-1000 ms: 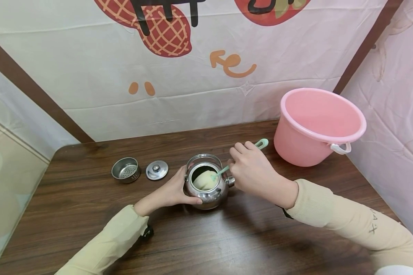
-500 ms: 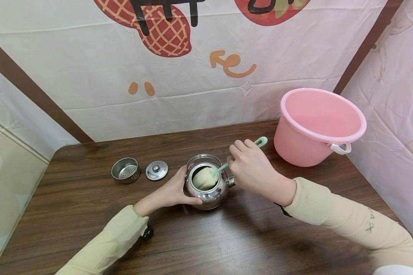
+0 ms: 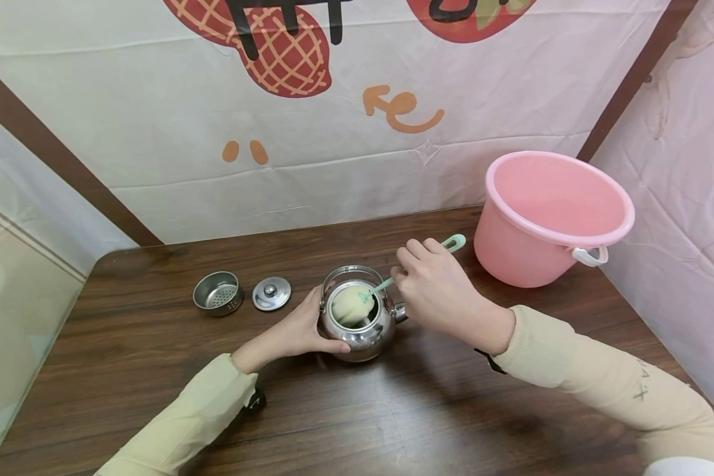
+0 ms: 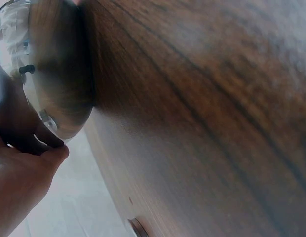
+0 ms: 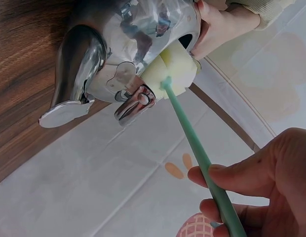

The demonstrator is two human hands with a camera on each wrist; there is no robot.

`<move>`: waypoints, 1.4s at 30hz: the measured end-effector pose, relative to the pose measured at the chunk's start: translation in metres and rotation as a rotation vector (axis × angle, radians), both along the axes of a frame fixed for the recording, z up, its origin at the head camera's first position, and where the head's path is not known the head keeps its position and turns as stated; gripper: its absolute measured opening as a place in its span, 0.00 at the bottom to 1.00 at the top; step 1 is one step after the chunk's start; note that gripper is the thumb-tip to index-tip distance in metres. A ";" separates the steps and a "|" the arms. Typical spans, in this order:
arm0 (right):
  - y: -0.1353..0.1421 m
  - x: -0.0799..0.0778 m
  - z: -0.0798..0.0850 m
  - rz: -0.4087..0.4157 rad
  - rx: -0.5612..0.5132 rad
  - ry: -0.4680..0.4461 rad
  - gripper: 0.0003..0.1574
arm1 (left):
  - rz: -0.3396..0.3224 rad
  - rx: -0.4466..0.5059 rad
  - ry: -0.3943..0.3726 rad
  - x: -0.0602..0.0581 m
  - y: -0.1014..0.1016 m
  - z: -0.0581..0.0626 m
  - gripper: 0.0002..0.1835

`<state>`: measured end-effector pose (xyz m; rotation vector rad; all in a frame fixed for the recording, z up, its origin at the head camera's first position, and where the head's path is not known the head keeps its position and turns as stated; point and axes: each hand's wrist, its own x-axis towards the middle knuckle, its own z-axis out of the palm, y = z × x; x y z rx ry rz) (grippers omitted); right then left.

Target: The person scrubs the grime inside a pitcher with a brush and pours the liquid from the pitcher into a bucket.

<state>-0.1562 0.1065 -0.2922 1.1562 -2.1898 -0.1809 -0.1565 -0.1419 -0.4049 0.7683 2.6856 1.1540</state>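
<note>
A shiny metal teapot (image 3: pixel 361 345) stands on the table in the head view, its lid off and its loop handle raised. My left hand (image 3: pixel 297 327) grips its left side, thumb in front and fingers behind. My right hand (image 3: pixel 437 291) holds the green handle of a sponge brush (image 5: pixel 192 138), thumb and fingers round it in the right wrist view. The brush's pale yellow sponge head (image 3: pixel 352 305) sits in the teapot's mouth, its lower part hidden inside. The spout (image 5: pixel 76 74) points toward the right hand.
Left of the teapot lie a metal strainer (image 3: pixel 218 294) with a perforated bottom and a round knobbed lid (image 3: pixel 271 294). A pink bucket (image 3: pixel 520 254) with a white handle stands at the back right. A printed cloth (image 3: pixel 309 178) hangs behind the table (image 3: pixel 155 370).
The sponge head has shifted left and a little upward within the teapot's mouth, and the right hand has risen slightly. The left hand and teapot stay in place.
</note>
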 end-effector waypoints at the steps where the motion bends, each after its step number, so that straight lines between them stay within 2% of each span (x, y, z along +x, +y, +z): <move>1: 0.001 0.000 0.001 0.000 -0.002 0.000 0.14 | -0.001 0.000 0.002 0.000 0.000 0.000 0.61; 13: 0.008 0.005 0.008 0.023 -0.049 0.014 0.21 | 0.009 -0.001 -0.025 -0.003 0.000 -0.002 0.61; 28: 0.026 0.009 0.014 0.015 -0.093 0.059 0.14 | 0.009 -0.024 -0.043 -0.002 0.000 0.001 0.62; 42: 0.044 0.011 0.010 -0.039 -0.265 0.038 0.15 | 0.002 -0.020 -0.023 -0.001 0.000 0.000 0.62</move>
